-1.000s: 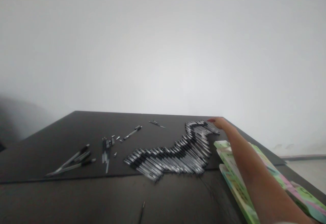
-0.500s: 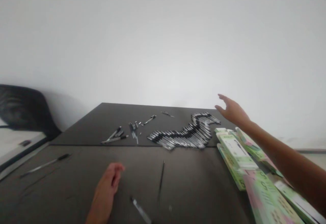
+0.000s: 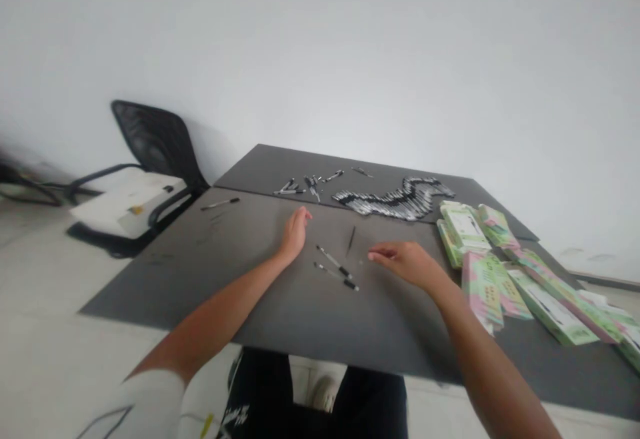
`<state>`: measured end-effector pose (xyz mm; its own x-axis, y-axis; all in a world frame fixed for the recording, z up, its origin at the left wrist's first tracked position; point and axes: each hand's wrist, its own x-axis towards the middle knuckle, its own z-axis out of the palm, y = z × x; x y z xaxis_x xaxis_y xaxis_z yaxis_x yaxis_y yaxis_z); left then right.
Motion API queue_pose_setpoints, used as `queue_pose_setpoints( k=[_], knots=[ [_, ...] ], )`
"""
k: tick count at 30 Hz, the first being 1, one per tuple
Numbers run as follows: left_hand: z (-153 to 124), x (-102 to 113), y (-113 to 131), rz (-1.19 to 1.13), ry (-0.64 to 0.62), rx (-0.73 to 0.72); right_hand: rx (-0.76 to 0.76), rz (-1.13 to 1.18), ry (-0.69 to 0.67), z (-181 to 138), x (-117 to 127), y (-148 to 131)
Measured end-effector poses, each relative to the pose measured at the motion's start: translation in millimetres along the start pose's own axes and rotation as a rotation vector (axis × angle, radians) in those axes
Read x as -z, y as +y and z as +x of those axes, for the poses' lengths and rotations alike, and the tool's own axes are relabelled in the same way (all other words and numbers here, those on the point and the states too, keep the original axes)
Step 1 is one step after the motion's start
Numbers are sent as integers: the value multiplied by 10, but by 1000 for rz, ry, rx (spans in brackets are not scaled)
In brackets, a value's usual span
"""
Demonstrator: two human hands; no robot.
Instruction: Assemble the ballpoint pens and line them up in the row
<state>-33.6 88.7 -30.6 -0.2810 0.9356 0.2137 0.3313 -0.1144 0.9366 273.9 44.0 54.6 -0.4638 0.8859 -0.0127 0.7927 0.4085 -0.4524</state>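
My left hand (image 3: 295, 231) rests on its edge on the dark table, fingers loosely bent and nothing visible in them. My right hand (image 3: 400, 259) is over the table to the right, with thumb and fingertips drawn together and no object showing. Between the hands lie two clear pens with black grips, an upper pen (image 3: 334, 261) and a lower pen (image 3: 336, 276). A thin dark pen refill (image 3: 351, 240) lies just left of my right fingertips. Near it is a tiny clear piece (image 3: 361, 262), too small to name.
A long wavy row of pens (image 3: 400, 203) lies farther back. Loose pens and parts (image 3: 311, 186) are left of it. A single pen (image 3: 220, 204) lies at far left. Green-and-pink boxes (image 3: 483, 286) crowd the right side. A black chair (image 3: 155, 139) stands left.
My right hand has come down and left from above the boxes to beside the refill, its fingers drawing together. The view has tilted down, showing more table and my legs.
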Motion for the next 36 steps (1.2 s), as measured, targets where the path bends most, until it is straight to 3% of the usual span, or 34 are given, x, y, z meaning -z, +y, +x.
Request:
queue_pose_setpoints(
  k=[4, 9, 15, 22, 27, 36],
  knots=[
    [-2, 20, -82, 110, -33, 0, -13, 59, -88, 236, -233, 87],
    [-12, 44, -69, 231, -114, -86, -18, 114, -100, 444, -375, 122],
    [-69, 18, -7, 340, -286, -285, 40, 158, 0, 399, -533, 52],
    [-228, 154, 173, 383, -574, -562, 99, 116, 111, 338, -512, 101],
    [-226, 222, 176, 420, -695, -625, 102, 60, 187, 355, -524, 115],
    [-283, 145, 184, 495, -777, -667, 3, -20, 295, 398, -571, 107]
  ],
)
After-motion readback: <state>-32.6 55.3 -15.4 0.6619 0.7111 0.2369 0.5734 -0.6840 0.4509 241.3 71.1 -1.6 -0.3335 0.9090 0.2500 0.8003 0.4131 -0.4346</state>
